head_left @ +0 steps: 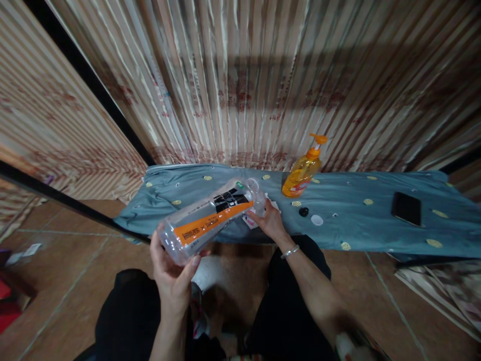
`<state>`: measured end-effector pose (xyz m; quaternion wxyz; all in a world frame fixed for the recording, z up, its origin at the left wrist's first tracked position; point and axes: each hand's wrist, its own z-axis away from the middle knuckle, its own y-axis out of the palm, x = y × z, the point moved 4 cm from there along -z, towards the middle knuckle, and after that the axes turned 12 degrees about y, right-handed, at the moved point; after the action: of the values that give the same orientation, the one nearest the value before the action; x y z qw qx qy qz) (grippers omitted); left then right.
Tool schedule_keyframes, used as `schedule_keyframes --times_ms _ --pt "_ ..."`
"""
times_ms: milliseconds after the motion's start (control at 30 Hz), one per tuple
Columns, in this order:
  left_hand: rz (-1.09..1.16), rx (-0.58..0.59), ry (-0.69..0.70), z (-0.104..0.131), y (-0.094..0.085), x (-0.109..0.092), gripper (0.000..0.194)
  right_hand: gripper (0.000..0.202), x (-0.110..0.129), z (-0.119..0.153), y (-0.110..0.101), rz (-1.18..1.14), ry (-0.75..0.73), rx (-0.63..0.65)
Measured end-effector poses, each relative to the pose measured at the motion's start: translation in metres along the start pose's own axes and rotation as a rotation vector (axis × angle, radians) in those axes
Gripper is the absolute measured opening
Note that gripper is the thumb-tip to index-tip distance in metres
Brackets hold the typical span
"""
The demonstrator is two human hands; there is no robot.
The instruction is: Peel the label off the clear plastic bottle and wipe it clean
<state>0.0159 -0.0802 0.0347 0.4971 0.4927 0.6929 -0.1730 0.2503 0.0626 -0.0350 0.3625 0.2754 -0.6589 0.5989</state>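
A clear plastic bottle (208,220) is held tilted across the front edge of the blue patterned cloth (361,185), its base clamped by the fingers of the left hand (171,278), its neck end by those of the right hand (271,223). An orange pump bottle (300,175) is stood nearby; a black smartphone (406,208) is laid well apart. The cloth is backed by a pleated curtain (244,75).

Furnishings and Sundries

- Blue-grey patterned cloth (368,225), creased, yellow oval motifs, spread over a long narrow surface.
- Clear pump bottle of amber liquid (300,175), orange pump head, standing toward the cloth's far edge.
- Flat black rectangular device (406,208), lying toward the cloth's right end.
- Pleated beige curtain (240,50), reddish floral print, behind.
- Slanting black pole (90,75), at left.
- Brown floor (71,260), pale seams.
- White paper-like scraps (32,249), on the floor, left.
- Red object (8,313), left edge, partly cut off.
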Motion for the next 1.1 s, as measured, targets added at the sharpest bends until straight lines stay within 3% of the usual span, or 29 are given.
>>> schedule_keyframes --times_ms 1100 --pt "0.005 0.031 0.043 0.0000 -0.0006 0.0017 0.085 0.048 -0.0036 -0.0021 0.0016 -0.021 0.000 -0.023"
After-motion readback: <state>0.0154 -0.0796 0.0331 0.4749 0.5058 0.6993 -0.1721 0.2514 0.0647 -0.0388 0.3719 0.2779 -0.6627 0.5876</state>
